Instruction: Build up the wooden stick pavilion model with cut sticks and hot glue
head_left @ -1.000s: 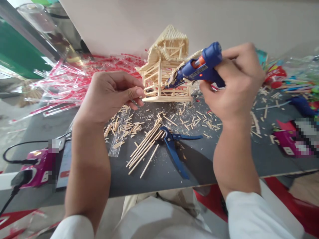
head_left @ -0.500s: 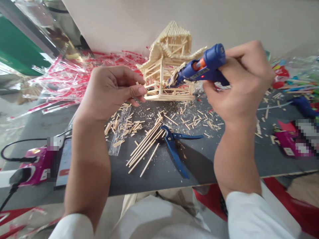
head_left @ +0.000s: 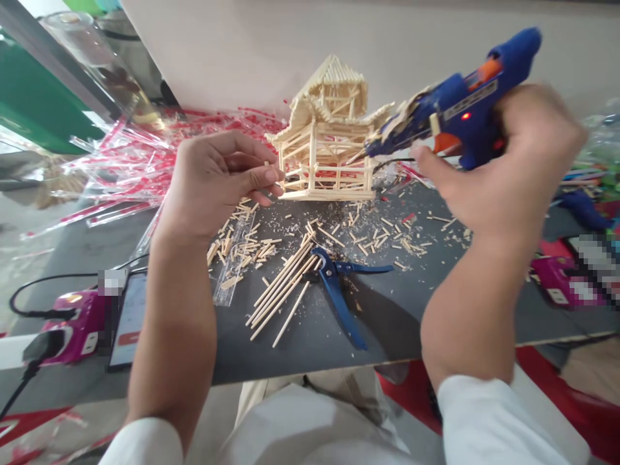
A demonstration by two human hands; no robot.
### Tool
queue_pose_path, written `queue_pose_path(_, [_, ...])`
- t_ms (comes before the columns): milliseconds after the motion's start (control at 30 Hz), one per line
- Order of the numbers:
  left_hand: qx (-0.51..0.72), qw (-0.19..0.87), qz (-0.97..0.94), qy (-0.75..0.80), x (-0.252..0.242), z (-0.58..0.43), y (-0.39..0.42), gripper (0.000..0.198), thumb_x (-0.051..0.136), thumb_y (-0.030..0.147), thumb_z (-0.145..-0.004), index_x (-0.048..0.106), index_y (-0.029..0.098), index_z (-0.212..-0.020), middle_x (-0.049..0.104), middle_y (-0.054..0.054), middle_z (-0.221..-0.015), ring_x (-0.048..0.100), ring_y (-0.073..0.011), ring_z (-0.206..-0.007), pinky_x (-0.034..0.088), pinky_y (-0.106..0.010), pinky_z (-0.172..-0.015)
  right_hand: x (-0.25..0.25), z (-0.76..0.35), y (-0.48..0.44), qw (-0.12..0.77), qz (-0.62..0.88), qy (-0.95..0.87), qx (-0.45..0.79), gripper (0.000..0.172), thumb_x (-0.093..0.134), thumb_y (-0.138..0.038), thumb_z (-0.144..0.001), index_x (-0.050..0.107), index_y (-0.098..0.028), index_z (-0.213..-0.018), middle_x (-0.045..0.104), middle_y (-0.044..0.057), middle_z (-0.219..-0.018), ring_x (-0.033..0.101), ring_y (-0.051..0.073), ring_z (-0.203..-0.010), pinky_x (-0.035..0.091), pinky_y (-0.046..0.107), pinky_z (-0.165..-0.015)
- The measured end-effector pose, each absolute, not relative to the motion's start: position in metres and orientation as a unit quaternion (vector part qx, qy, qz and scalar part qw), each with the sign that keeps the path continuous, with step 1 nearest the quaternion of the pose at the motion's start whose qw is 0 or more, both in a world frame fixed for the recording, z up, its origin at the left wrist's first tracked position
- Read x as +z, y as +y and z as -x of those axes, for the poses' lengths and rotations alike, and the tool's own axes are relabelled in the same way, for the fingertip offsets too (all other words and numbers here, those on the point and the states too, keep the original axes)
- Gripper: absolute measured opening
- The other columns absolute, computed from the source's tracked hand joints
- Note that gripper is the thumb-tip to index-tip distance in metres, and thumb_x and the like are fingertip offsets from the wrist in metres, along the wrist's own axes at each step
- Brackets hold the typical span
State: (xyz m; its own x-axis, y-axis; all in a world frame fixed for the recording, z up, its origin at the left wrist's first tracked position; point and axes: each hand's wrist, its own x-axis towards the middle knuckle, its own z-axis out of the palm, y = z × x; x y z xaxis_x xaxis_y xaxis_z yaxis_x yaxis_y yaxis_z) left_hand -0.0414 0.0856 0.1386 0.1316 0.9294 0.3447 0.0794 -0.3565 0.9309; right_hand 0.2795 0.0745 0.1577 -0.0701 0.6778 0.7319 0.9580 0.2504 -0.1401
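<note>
A model house built of thin wooden sticks, with a tiered roof, stands upright on the table. At its left front corner my left hand is closed in a pinch around a small wooden stick piece, most of it hidden by the fingers. My right hand grips a blue hot glue gun with an orange trigger and a lit red light. The gun's nozzle points left, close to the right side of the house; whether it touches I cannot tell.
Blue-handled cutters lie beside several long sticks. Short stick offcuts litter the grey table. Red-and-clear plastic wrappers pile up at the back left. A purple power strip and a phone are at left.
My right hand has drawn the glue gun back to the right and up, its nozzle leaving the front left corner of the house. My left hand stays nearly still.
</note>
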Motion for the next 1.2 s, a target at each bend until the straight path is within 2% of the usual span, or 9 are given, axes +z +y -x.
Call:
queue_pose_path(100, [0.510, 0.411, -0.639, 0.403, 0.139, 0.042, 0.085, 0.015, 0.079, 0.010, -0.079, 0.073, 0.013, -0.092, 0.078, -0.005, -0.080, 0.078, -0.0154, -0.071, 0.062, -0.018, -0.055, 0.157, -0.300, 0.076, 0.374, 0.609, -0.694, -0.091, 0.045, 0.084, -0.037, -0.078, 0.067, -0.023, -0.117, 0.076, 0.014, -0.112, 0.073, 0.029, -0.098, 0.056, 0.038, -0.080])
queue_pose_path(200, [0.484, 0.434, -0.631, 0.424, 0.139, 0.042, 0.084, 0.020, 0.080, 0.012, -0.080, 0.071, 0.014, -0.098, 0.079, -0.006, -0.085, 0.079, -0.0181, -0.077, 0.063, -0.021, -0.057, 0.154, -0.322, 0.078, 0.350, 0.673, -0.652, -0.005, 0.037, 0.085, -0.033, -0.077, 0.070, -0.022, -0.110, 0.077, 0.015, -0.111, 0.074, 0.026, -0.094, 0.054, 0.034, -0.076])
queue_pose_path(433, [0.468, 0.435, -0.642, 0.424, 0.136, 0.040, 0.085, 0.014, 0.080, 0.015, -0.079, 0.069, 0.015, -0.089, 0.077, -0.006, -0.086, 0.077, -0.0164, -0.078, 0.061, -0.020, -0.057, 0.143, -0.368, 0.085, 0.126, 0.807, -0.575, 0.050, 0.027, 0.083, -0.042, -0.075, 0.071, -0.022, -0.089, 0.077, 0.011, -0.094, 0.069, 0.024, -0.082, 0.047, 0.038, -0.073])
queue_pose_path(533, [0.462, 0.435, -0.646, 0.425, 0.137, 0.038, 0.085, 0.013, 0.080, 0.016, -0.080, 0.070, 0.015, -0.087, 0.075, -0.005, -0.082, 0.076, -0.0158, -0.077, 0.060, -0.019, -0.057, 0.143, -0.361, 0.085, 0.186, 0.797, -0.574, 0.024, 0.026, 0.083, -0.039, -0.074, 0.071, -0.020, -0.089, 0.078, 0.014, -0.096, 0.070, 0.026, -0.085, 0.048, 0.036, -0.072])
queue_pose_path(633, [0.455, 0.437, -0.646, 0.430, 0.137, 0.037, 0.085, 0.013, 0.080, 0.016, -0.080, 0.070, 0.015, -0.087, 0.074, -0.004, -0.077, 0.076, -0.0148, -0.075, 0.061, -0.019, -0.058, 0.151, -0.332, 0.082, 0.332, 0.717, -0.612, -0.013, 0.032, 0.080, -0.033, -0.077, 0.074, -0.018, -0.105, 0.078, 0.016, -0.109, 0.072, 0.025, -0.089, 0.052, 0.033, -0.074])
queue_pose_path(700, [0.457, 0.441, -0.642, 0.430, 0.136, 0.036, 0.085, 0.014, 0.081, 0.015, -0.080, 0.070, 0.015, -0.088, 0.075, -0.004, -0.077, 0.076, -0.0148, -0.074, 0.061, -0.019, -0.058, 0.159, -0.307, 0.078, 0.368, 0.671, -0.643, -0.031, 0.039, 0.073, -0.034, -0.084, 0.072, -0.017, -0.118, 0.076, 0.016, -0.116, 0.071, 0.025, -0.094, 0.055, 0.032, -0.078])
queue_pose_path(867, [0.460, 0.444, -0.635, 0.434, 0.136, 0.037, 0.085, 0.014, 0.081, 0.014, -0.080, 0.071, 0.015, -0.088, 0.075, -0.004, -0.077, 0.076, -0.0157, -0.074, 0.061, -0.020, -0.058, 0.173, -0.258, 0.067, 0.279, 0.638, -0.705, -0.137, 0.043, 0.058, -0.035, -0.093, 0.067, -0.022, -0.133, 0.074, 0.010, -0.121, 0.068, 0.026, -0.106, 0.053, 0.035, -0.095])
queue_pose_path(1000, [0.463, 0.443, -0.638, 0.427, 0.136, 0.038, 0.085, 0.014, 0.081, 0.015, -0.080, 0.071, 0.015, -0.090, 0.075, -0.005, -0.077, 0.076, -0.0163, -0.075, 0.061, -0.021, -0.059, 0.168, -0.243, 0.064, 0.302, 0.632, -0.696, -0.155, 0.039, 0.060, -0.033, -0.093, 0.069, -0.027, -0.130, 0.074, 0.011, -0.118, 0.068, 0.030, -0.108, 0.053, 0.040, -0.094])
queue_pose_path(1200, [0.461, 0.439, -0.648, 0.418, 0.136, 0.039, 0.085, 0.013, 0.079, 0.014, -0.081, 0.070, 0.016, -0.090, 0.075, -0.004, -0.078, 0.075, -0.0146, -0.074, 0.060, -0.020, -0.058, 0.155, -0.247, 0.069, 0.287, 0.644, -0.696, -0.135, 0.047, 0.059, -0.039, -0.093, 0.060, -0.035, -0.139, 0.070, 0.010, -0.123, 0.061, 0.037, -0.126, 0.055, 0.044, -0.093])
